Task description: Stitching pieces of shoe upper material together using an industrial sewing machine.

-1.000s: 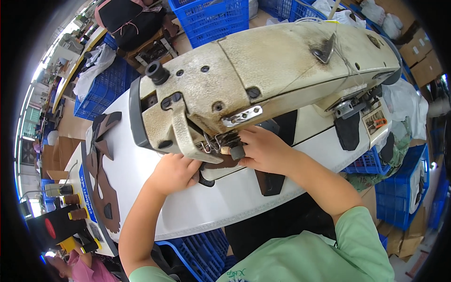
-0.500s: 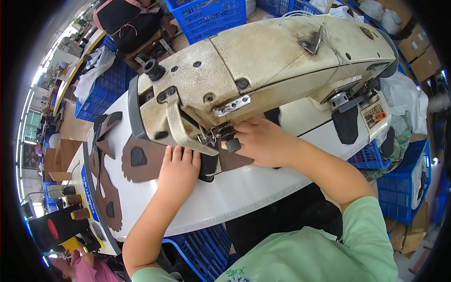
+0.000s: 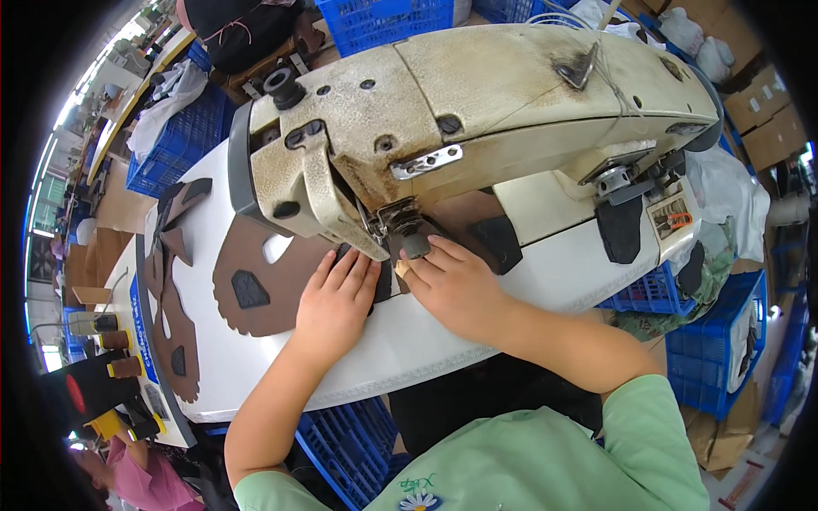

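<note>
My left hand (image 3: 336,300) lies with its fingers stretched out on a brown leather-like piece (image 3: 247,247), left of the needle area of a worn cream sewing machine (image 3: 486,102). That piece has a scalloped edge, an oval hole and a black patch (image 3: 250,289). My right hand (image 3: 460,294) rests just right of the presser area, fingers extended beside a small dark cylindrical part (image 3: 415,246). A tan band circles one of its fingers. Behind this hand, brown material with a black patch (image 3: 496,243) shows under the machine arm. The needle tip is hidden.
Similar brown pieces (image 3: 175,315) lie along the left of the white table (image 3: 426,349). Thread spools (image 3: 126,367) stand at the far left. Blue crates (image 3: 716,341) surround the table; one (image 3: 349,447) is below it. A person in pink (image 3: 149,477) is at lower left.
My right hand has drawn back toward me and its fingers have straightened. More brown material and a black patch now show behind it. The oval hole in the left part has come into view.
</note>
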Demonstrator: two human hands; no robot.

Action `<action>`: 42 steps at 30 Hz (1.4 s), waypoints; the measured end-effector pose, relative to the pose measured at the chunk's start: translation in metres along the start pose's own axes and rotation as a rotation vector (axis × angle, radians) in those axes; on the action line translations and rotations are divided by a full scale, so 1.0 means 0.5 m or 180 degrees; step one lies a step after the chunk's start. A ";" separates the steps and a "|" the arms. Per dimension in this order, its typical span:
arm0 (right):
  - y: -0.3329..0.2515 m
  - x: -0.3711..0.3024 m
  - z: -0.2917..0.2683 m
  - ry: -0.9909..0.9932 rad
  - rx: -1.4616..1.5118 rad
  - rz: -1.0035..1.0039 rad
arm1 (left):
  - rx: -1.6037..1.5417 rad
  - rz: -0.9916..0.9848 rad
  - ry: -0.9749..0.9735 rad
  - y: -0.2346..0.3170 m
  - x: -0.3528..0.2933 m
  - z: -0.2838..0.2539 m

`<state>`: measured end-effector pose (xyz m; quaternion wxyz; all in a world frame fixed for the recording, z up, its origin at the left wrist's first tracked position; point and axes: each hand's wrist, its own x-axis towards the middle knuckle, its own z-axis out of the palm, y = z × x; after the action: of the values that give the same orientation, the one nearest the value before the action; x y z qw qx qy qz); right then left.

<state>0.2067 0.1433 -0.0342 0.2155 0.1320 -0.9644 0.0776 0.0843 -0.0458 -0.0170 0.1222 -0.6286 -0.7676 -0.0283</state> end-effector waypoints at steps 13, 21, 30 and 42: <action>0.027 -0.010 0.014 0.0103 0.0659 0.0292 | -0.0015 -0.0069 0.0173 -0.018 -0.001 0.010; 0.038 -0.006 0.019 0.0098 0.0687 0.0360 | -0.0039 -0.0190 0.0107 -0.013 0.003 0.013; 0.043 -0.006 0.020 0.0046 0.0621 0.0382 | -0.0008 -0.0256 0.0082 -0.005 0.008 0.017; 0.036 0.004 0.017 0.0203 0.0586 0.0241 | -0.0131 -0.0506 0.0003 -0.001 0.015 0.012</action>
<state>0.1963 0.1580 -0.0424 0.2299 0.1122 -0.9502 0.1781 0.0815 -0.0376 -0.0212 0.1069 -0.5680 -0.8143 -0.0541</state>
